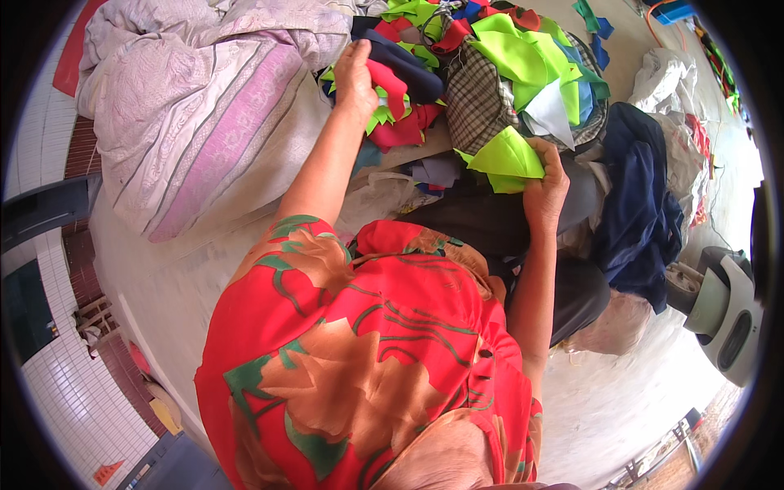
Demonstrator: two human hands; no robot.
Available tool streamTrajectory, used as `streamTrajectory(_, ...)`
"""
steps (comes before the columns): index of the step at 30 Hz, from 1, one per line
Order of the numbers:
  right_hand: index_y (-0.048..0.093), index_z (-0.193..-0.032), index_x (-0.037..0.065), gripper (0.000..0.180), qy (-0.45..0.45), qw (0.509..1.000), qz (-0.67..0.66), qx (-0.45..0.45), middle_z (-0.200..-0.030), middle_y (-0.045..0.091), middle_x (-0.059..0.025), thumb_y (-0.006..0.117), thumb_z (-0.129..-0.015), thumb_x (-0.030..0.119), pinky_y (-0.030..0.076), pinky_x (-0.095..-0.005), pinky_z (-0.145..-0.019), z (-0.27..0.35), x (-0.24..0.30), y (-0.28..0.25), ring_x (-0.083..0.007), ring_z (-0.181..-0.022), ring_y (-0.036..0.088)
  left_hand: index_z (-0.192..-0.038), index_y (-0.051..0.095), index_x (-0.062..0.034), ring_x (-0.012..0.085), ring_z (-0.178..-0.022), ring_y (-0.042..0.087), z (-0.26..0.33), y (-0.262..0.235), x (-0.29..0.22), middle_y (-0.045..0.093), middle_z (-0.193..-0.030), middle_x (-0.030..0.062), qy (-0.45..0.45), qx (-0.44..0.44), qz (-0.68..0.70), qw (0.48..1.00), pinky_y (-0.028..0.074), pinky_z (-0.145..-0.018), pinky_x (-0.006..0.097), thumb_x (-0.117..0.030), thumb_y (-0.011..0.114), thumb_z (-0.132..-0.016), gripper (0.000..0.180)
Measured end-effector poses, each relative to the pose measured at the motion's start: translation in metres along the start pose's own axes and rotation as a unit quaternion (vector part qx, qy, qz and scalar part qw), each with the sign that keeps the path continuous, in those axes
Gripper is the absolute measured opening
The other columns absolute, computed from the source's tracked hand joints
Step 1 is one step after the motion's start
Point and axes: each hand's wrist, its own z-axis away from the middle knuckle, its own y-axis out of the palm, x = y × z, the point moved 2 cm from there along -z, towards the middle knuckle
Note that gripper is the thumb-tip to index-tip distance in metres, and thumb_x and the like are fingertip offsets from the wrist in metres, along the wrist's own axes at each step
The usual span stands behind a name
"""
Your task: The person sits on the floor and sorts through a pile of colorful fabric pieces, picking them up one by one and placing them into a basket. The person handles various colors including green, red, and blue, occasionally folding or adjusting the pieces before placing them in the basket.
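Note:
My right hand (545, 184) pinches a neon yellow-green fabric scrap (506, 159) by its right edge, just in front of a checked cloth bundle (475, 98). More yellow-green scraps (531, 57) and a pale white-blue scrap (550, 113) lie on that bundle. Up and to the left, my left hand (356, 80) is closed at the edge of a scrap pile, its fingertips on a navy fabric scrap (404, 67); its palm side is hidden. A red scrap (388, 88) hangs beside that hand, over further red and green pieces.
A large pale sheet with a purple stripe (229, 139) is heaped at the left. Dark blue cloth (633, 204) lies at the right, near white plastic bags (665, 82). A grey-and-white appliance (723, 310) stands at the far right. A dark bar (49, 214) juts in at the left.

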Motion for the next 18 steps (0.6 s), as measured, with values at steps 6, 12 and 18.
streamTrajectory(6, 0.060, -0.100, 0.004, 0.037, -0.001, 1.000, 0.000, -0.006, -0.088, 0.066, -0.0068, 0.044, -0.071, -0.013, 0.046, -0.0252, -0.079, 0.000, 0.000, 0.000, -0.0142, -0.084, 0.061, -0.126, 0.044, -0.0033, 0.0195, -0.095, 0.056, 0.009, 0.018, -0.025, 0.055, -0.110, 0.0144, 0.042, 0.009, -0.233, 0.971, 0.050, -0.070, 0.030, -0.015, 0.064, -0.081, 0.051)
streamTrajectory(12, 0.060, -0.099, 0.006, 0.037, -0.012, 1.000, 0.000, -0.001, -0.086, 0.066, -0.0106, 0.045, -0.071, -0.011, 0.047, -0.0280, -0.075, 0.000, -0.002, 0.002, -0.0202, -0.081, 0.063, -0.104, 0.058, -0.0019, 0.0154, -0.092, 0.054, 0.040, 0.046, -0.014, 0.059, -0.100, 0.0090, 0.162, 0.119, -0.244, 0.949, 0.046, -0.078, 0.029, -0.014, 0.072, -0.076, 0.034)
streamTrajectory(18, 0.059, -0.099, 0.007, 0.034, -0.023, 1.000, 0.005, -0.008, -0.085, 0.066, -0.0120, 0.049, -0.072, -0.009, 0.048, -0.0293, -0.072, 0.000, -0.003, 0.000, -0.0230, -0.078, 0.064, -0.091, 0.062, -0.0044, 0.0130, -0.081, 0.057, 0.070, 0.085, -0.017, 0.062, -0.086, 0.0040, 0.229, 0.180, -0.258, 0.921, 0.045, -0.078, 0.030, -0.022, 0.072, -0.076, 0.025)
